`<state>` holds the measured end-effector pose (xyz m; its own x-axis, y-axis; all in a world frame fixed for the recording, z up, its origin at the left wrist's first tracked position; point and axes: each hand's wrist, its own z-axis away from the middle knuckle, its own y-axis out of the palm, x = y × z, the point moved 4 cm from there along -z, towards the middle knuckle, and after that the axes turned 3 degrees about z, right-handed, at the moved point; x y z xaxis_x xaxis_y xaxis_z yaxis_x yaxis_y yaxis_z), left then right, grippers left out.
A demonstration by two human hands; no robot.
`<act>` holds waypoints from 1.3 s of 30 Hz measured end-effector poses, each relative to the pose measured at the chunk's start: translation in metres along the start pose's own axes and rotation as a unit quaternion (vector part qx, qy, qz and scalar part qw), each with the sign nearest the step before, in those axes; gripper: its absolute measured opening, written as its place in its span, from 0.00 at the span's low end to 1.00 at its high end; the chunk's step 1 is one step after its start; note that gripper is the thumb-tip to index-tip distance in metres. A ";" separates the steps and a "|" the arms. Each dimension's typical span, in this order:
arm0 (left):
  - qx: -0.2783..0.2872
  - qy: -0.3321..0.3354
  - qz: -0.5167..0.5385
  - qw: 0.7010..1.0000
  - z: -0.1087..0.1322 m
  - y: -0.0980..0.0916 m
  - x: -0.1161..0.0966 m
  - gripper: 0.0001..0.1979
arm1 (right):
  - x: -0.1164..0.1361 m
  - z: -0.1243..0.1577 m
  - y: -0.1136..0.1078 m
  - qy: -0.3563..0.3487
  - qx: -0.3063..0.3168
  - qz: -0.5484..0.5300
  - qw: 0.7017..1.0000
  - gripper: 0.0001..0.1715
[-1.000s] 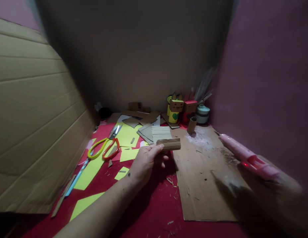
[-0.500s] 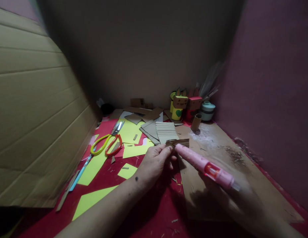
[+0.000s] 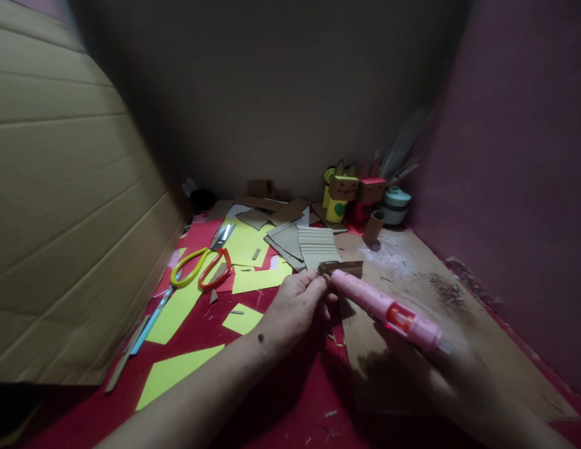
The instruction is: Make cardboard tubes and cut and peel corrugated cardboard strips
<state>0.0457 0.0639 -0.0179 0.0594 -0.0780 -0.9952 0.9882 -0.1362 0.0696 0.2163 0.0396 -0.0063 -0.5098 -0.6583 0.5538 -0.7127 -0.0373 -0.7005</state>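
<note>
My left hand (image 3: 297, 305) pinches a small strip of brown cardboard (image 3: 344, 268) by its left end, just above the table. My right hand (image 3: 452, 380), dark and partly in shadow at the lower right, grips a pink pen-shaped glue gun (image 3: 388, 308) with a glowing red spot. The gun's tip touches the cardboard strip close to my left fingers. Under both lies a brown cardboard sheet (image 3: 425, 299) on the red table top.
Yellow-and-orange scissors (image 3: 201, 271) and a blue craft knife (image 3: 150, 321) lie at the left among yellow paper pieces (image 3: 178, 371). Ribbed cardboard (image 3: 316, 246), small box figures (image 3: 349, 193), a cardboard tube (image 3: 374, 226) and a teal jar (image 3: 395, 204) stand behind. A big cardboard panel (image 3: 60, 206) leans at the left.
My right hand swung the pink glue gun in from the right until its tip met the cardboard strip. My left hand kept hold of the strip and shifted slightly right.
</note>
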 end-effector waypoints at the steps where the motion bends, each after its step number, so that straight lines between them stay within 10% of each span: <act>1: -0.001 0.000 0.001 1.000 0.000 0.000 0.001 0.13 | -0.001 0.001 0.001 0.006 0.005 -0.008 1.000 0.28; 39: 0.003 -0.003 -0.011 1.000 -0.003 0.000 0.003 0.13 | -0.002 0.002 0.002 0.028 0.038 -0.019 0.999 0.31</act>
<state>0.0463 0.0667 -0.0211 0.0378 -0.0802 -0.9961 0.9884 -0.1439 0.0491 0.2174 0.0394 -0.0100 -0.5103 -0.6122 0.6039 -0.6946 -0.1207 -0.7092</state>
